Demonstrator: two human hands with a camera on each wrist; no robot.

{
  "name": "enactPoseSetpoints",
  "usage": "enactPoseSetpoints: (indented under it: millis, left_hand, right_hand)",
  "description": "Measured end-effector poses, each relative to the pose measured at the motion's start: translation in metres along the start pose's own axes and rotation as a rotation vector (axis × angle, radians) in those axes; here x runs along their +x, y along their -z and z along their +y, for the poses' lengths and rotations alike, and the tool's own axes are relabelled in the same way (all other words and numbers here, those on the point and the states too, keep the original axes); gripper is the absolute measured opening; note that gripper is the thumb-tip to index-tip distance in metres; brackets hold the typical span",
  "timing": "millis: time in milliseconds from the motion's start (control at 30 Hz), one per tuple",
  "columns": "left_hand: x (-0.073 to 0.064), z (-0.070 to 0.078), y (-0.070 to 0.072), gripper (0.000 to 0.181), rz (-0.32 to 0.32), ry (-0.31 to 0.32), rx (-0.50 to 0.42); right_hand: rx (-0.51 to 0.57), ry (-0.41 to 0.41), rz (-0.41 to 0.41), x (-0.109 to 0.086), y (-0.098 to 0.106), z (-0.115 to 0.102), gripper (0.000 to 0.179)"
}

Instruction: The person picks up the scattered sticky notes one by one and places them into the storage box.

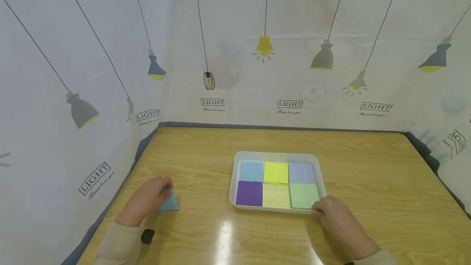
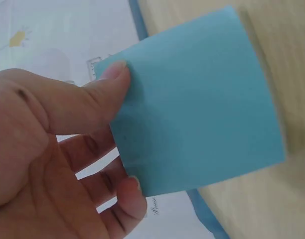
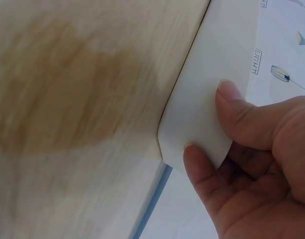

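Observation:
Over the left part of the table, my left hand (image 1: 145,199) holds a light-blue sticky note (image 1: 170,203) by one edge. The left wrist view shows the thumb across the note's face (image 2: 197,114) and the other fingers behind or at its edge. A white tray (image 1: 232,183) lies right of centre, and my right hand (image 1: 342,226) grips its near right corner. Up close, the right thumb (image 3: 229,94) presses the tray's outer wall (image 3: 202,74). Inside the tray are square note stacks: blue (image 1: 251,171), bright yellow (image 1: 276,173), lavender (image 1: 301,173), dark purple (image 1: 249,194), pale yellow (image 1: 276,196) and green (image 1: 304,196).
The wooden table (image 1: 198,150) reaches back to a white wall covering (image 1: 243,68) printed with hanging lamps, which also rises at both sides. A dark strip (image 1: 257,125) runs along the table's far edge. A dark object (image 1: 147,236) sits by the left wrist.

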State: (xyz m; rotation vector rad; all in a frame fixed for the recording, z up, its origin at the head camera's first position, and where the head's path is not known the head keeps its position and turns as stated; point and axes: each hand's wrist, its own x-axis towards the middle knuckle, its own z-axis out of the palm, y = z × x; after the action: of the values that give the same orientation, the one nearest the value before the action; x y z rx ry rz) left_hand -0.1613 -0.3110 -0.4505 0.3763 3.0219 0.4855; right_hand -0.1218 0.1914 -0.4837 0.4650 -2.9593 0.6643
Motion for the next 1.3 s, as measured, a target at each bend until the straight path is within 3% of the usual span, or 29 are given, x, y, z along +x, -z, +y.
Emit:
enactPoseSetpoints:
  millis: [333, 667, 1067, 1300]
  left_hand:
    - [0.010, 0.020, 0.007, 0.007, 0.034, -0.066, 0.014]
    - [0.026, 0.042, 0.009, 0.008, 0.042, -0.070, -0.052]
    - [0.046, 0.077, 0.012, 0.005, 0.087, -0.068, -0.093]
    - [0.056, 0.101, 0.014, 0.005, 0.132, -0.108, -0.079]
  right_hand:
    - [0.032, -0.033, -0.042, 0.001, 0.001, -0.001, 0.006]
    - [0.002, -0.003, -0.013, 0.000, 0.002, -0.002, 0.004]
    - [0.026, -0.025, -0.036, -0.001, 0.003, -0.001, 0.006]
    - [0.020, -0.009, -0.006, -0.001, 0.002, 0.000, 0.006]
